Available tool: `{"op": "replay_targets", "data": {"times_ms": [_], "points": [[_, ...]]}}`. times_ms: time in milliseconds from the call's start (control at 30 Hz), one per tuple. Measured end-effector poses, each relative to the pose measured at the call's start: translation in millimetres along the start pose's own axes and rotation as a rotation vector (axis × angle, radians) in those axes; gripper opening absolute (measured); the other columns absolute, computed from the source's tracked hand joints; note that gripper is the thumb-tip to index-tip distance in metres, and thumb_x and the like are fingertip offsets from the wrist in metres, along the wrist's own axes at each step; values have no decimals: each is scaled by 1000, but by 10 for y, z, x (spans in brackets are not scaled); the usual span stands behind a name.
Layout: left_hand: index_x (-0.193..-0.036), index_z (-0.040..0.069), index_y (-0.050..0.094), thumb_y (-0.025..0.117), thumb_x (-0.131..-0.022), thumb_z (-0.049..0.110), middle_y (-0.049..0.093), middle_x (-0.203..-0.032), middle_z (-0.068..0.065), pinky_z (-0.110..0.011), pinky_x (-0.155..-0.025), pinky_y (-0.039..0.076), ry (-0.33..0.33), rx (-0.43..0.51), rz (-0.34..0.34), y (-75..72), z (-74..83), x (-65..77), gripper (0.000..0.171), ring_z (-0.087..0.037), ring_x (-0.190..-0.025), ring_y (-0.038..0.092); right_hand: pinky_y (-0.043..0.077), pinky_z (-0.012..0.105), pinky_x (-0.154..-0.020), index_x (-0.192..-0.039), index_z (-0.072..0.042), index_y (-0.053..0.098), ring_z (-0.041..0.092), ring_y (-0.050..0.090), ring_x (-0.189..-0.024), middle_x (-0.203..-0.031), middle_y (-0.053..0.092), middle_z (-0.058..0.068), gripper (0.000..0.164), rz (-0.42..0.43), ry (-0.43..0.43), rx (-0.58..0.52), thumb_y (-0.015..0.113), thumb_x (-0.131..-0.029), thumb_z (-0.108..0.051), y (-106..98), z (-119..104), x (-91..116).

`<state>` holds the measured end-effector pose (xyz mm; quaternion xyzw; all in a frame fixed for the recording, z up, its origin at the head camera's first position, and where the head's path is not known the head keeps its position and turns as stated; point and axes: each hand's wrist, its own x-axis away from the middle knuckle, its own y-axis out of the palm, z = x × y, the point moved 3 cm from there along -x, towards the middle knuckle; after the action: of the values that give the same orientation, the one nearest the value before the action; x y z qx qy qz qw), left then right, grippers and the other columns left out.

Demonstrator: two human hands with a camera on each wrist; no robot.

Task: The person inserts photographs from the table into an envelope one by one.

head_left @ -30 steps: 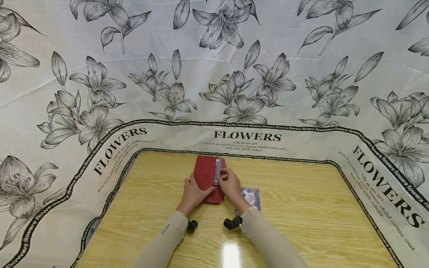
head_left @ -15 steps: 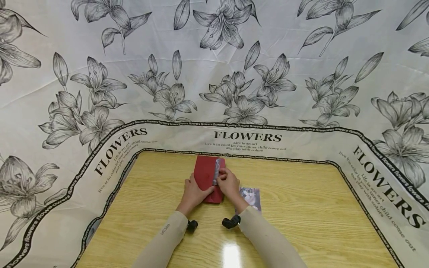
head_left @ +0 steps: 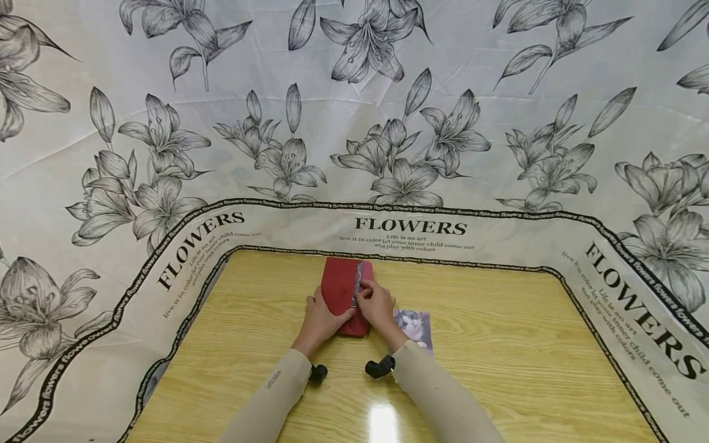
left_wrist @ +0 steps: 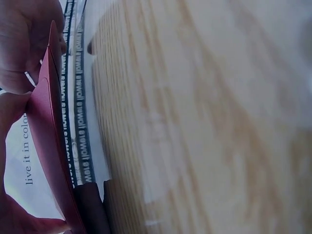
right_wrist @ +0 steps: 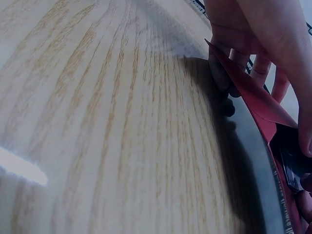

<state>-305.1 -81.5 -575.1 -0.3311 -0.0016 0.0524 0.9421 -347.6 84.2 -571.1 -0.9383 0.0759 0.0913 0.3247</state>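
Note:
A red paper envelope (head_left: 339,284) is held up near the back edge of the table, tilted in the wrist views. My left hand (head_left: 320,320) grips it by its left and lower part, with the thumb on the front face and fingers behind (right_wrist: 260,70). A narrow strip of a grey printed card (head_left: 358,275) shows at the envelope's right-hand opening. My right hand (head_left: 378,306) pinches that card's outer edge; the rest of the card is hidden inside the envelope. In the left wrist view the envelope (left_wrist: 48,131) appears nearly edge-on.
Another printed card with an animal picture (head_left: 414,326) lies on the wooden table (head_left: 498,344), partly behind the right forearm. A white cloth with flower drawings (head_left: 410,234) hangs around the back and sides of the table. Black wrist cameras (head_left: 380,367) sit on both wrists.
My right hand has shifted slightly left, and the card has slid further into the envelope, so its visible strip is narrower. My left hand and the envelope have hardly moved.

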Motion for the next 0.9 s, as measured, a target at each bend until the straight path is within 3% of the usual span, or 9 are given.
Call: {"op": "replay_targets", "data": {"times_ms": [367,500,633,700,900], "points": [[-164,-2,26,89,-83,52,46,-134,-29,-56,-96,55,7,-1,5,16,8,5,116,-38,-109,59,36,56,-100,-131,-7,75,33,66,-96,-90,76,4,35,-21,-5,-49,79,-97,-11,-18,42,11],[-164,-2,25,89,-83,53,46,-134,-29,-56,-97,55,-4,-1,2,24,3,15,117,-38,-110,59,41,56,-103,-131,-7,75,29,69,-90,-91,75,3,35,-19,5,-74,79,-97,-10,-52,54,33],[-164,-2,25,89,-84,53,46,-134,-29,-55,-97,55,-9,-7,3,26,6,25,117,-39,-110,59,53,44,-87,-130,-6,75,23,68,-86,-92,74,5,34,-18,16,-99,79,-97,-8,-131,54,64],[-165,-2,25,89,-84,52,46,-134,-29,-55,-97,55,-13,-8,2,30,3,21,117,-38,-110,59,53,37,-76,-131,-5,74,21,65,-84,-92,72,7,34,-30,22,-127,78,-97,-7,-183,60,82],[-166,-2,23,90,-83,53,46,-135,-28,-55,-100,54,-23,-8,-3,35,-8,-9,119,-39,-113,59,47,28,-64,-137,-5,70,17,61,-78,-96,71,9,37,-83,40,-184,76,-100,-10,-355,126,135]]}}
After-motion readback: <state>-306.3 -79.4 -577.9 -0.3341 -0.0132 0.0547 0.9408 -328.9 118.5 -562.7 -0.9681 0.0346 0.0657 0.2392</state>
